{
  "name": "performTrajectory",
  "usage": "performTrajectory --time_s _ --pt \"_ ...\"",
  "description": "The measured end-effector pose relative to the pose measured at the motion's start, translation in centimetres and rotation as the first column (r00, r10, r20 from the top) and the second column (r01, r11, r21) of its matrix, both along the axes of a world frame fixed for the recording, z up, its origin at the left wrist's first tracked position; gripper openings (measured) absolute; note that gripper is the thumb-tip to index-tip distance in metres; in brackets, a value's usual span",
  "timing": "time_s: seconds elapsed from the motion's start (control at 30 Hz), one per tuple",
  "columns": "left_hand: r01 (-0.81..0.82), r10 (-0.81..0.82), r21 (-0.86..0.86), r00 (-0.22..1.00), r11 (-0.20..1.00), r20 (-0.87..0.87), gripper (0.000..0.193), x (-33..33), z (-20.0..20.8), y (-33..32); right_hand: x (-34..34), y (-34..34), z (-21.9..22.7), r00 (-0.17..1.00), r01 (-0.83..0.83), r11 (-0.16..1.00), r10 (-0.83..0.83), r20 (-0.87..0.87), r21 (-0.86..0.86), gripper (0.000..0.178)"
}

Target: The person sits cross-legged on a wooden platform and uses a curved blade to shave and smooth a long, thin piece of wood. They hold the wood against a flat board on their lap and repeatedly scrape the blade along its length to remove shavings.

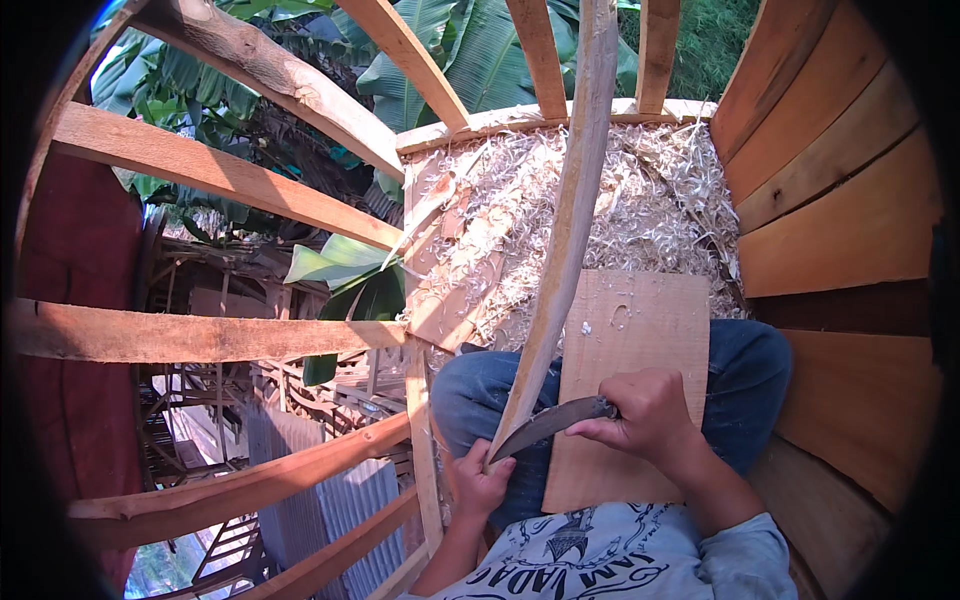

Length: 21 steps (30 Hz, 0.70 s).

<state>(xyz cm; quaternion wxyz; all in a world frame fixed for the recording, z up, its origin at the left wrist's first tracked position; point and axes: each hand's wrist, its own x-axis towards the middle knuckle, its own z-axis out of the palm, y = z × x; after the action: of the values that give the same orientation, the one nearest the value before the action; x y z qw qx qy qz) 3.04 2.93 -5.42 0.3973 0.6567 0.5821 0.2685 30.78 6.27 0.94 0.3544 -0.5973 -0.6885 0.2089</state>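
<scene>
A long, slightly curved wooden pole slants from the top of the head view down to my lap. My left hand is closed round its lower end. In my right hand is a knife, gripped by the handle, which my fingers mostly cover. The knife's broad dark blade points left and lies against the pole just above my left hand; its tip is close to my left fingers. A flat rectangular wooden board rests across my lap between my knees, under my right hand, with a few small shavings on it.
Curly wood shavings cover the platform ahead of me. Plank walling rises close on the right. Spaced wooden bars stand on the left and ahead, with banana leaves beyond. Corrugated sheets lie below at the left.
</scene>
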Motion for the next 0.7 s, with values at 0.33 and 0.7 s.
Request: performTrajectory --time_s 0.33,0.7 --pt "0.170 -0.082 -0.278 0.949 0.945 0.303 0.036 -3.6 -1.0 0.8 1.5 2.0 3.5 0.961 0.199 0.970 -0.220 -0.167 -0.137 0.024" --pt "0.314 -0.170 -0.376 0.914 0.872 0.368 0.039 -3.9 1.0 2.4 1.6 0.7 3.4 0.984 -0.142 0.965 0.112 -0.142 -0.221 0.011"
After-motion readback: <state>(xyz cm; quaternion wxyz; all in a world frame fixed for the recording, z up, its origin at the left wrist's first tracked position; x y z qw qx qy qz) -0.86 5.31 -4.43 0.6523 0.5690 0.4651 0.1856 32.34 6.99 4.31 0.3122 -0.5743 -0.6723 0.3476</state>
